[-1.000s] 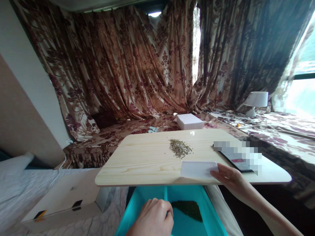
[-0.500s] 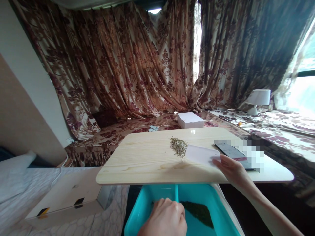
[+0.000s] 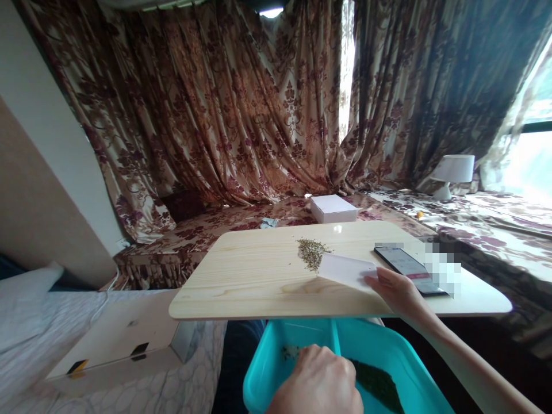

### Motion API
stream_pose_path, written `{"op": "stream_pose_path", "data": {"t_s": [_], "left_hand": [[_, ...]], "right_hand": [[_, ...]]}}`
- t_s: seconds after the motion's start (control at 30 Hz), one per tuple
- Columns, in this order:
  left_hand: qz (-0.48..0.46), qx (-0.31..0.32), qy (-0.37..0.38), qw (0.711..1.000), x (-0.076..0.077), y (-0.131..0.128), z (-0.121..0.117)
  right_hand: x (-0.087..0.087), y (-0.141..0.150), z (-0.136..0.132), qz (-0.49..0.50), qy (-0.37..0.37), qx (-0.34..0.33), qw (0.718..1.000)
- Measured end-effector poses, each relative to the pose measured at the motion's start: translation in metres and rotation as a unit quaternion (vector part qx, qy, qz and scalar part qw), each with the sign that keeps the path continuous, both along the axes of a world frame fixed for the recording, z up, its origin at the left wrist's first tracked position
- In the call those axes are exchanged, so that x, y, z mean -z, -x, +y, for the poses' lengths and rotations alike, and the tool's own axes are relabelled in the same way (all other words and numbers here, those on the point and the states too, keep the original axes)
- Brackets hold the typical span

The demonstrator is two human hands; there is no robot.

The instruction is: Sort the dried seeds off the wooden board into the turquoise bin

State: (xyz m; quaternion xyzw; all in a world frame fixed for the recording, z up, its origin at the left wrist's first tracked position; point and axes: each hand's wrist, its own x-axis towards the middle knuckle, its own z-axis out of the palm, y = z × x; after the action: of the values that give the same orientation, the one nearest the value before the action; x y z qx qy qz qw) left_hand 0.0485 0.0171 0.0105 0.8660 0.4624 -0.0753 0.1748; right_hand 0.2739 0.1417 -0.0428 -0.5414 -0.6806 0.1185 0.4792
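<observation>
In my right hand (image 3: 394, 290) is a thin white plastic scraper (image 3: 347, 270), gripped at its right end and tilted. Its far left edge meets a pile of small dried greenish-brown bits (image 3: 311, 253) on the wooden board (image 3: 241, 276). My left hand (image 3: 321, 382) is closed at the divider of a teal bin (image 3: 420, 365) below the board's front edge; its fingertips are hidden. Dark green material (image 3: 377, 382) lies in the bin's right compartment. A few small bits (image 3: 290, 352) are in the left one.
A phone (image 3: 409, 270) lies on the board's right side. Behind the board stands a white box (image 3: 333, 208), with a lamp (image 3: 452, 172) farther right. A large flat carton (image 3: 121, 339) rests on the bed at left.
The teal bin and my left hand have shifted right together. My right hand has moved the scraper slightly left, and its edge now overlaps the pile's near right side.
</observation>
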Motion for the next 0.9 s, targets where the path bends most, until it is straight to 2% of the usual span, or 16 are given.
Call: {"op": "stream_pose_path", "data": {"t_s": [0.1, 0.2, 0.3, 0.47, 0.6, 0.67, 0.73, 0.9], "left_hand": [[-0.008, -0.007, -0.007, 1.0, 0.001, -0.002, -0.001], [-0.009, 0.019, -0.012, 1.0, -0.001, -0.007, -0.004], [-0.009, 0.04, -0.021, 0.999, -0.002, -0.01, -0.005], [-0.019, 0.038, -0.051, 0.998, -0.001, -0.011, -0.004], [-0.003, 0.032, -0.031, 0.999, -0.003, -0.011, -0.002], [-0.001, 0.017, -0.018, 1.0, -0.004, -0.009, -0.002], [-0.017, -0.015, -0.004, 1.0, -0.003, -0.003, -0.002], [-0.04, -0.14, 0.026, 0.989, 0.002, 0.016, 0.002]], "right_hand": [[-0.005, 0.006, -0.006, 0.016, 0.041, -0.025, 0.999], [-0.01, 0.009, -0.013, 0.041, 0.073, -0.044, 0.995], [-0.01, 0.011, -0.02, 0.038, 0.088, -0.059, 0.994], [-0.007, 0.018, -0.037, 0.03, 0.1, -0.11, 0.988], [-0.019, 0.023, -0.053, 0.021, 0.135, -0.159, 0.978], [-0.025, 0.018, -0.053, 0.026, 0.145, -0.16, 0.976], [-0.027, 0.007, -0.046, 0.055, 0.132, -0.133, 0.981], [-0.023, -0.021, -0.013, 0.144, 0.073, -0.067, 0.985]]}}
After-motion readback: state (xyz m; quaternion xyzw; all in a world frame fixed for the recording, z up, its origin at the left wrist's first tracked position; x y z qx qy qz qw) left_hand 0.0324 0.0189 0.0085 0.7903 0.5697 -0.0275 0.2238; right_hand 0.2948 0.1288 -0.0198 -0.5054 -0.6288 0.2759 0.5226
